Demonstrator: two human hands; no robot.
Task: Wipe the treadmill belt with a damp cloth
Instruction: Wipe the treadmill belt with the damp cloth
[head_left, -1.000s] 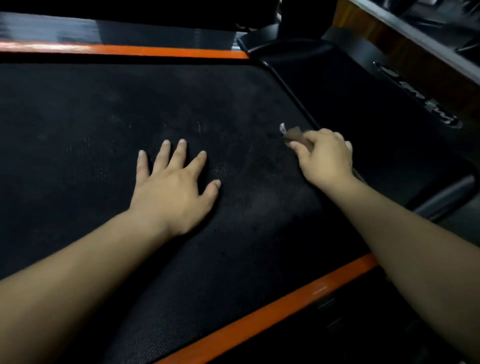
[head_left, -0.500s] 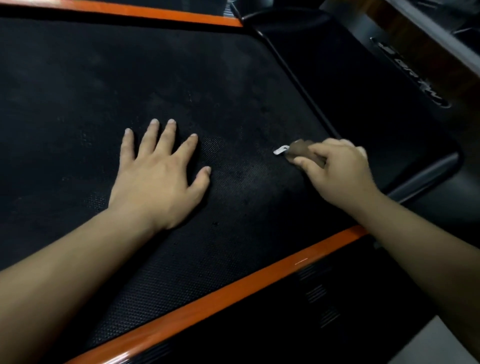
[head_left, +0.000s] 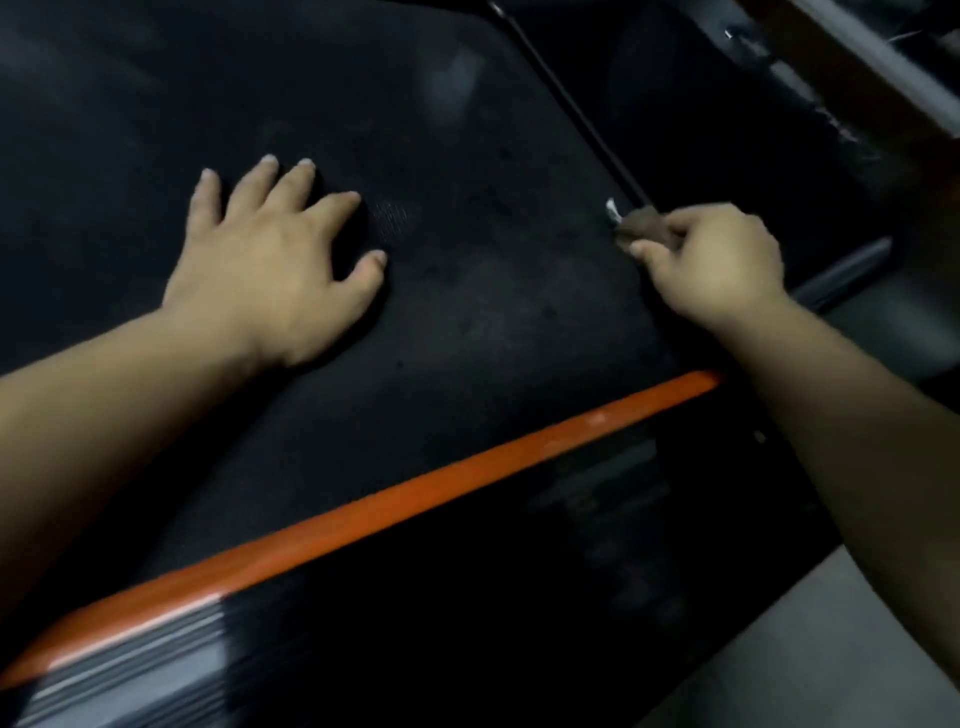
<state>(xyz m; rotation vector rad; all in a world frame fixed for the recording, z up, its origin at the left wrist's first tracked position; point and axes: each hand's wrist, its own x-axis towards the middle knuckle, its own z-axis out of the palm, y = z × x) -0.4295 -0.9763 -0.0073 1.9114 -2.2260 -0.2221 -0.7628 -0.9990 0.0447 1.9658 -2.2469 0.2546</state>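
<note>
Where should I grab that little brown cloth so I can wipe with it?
Grab the cloth by its bunched brown middle, coming down from above; that looks best. It lies low on the flat belt, so fingers cannot easily slip under it. The right hand holds it that way, fingers curled round it. Skip the small white tag at its end: too little to hold.
</note>
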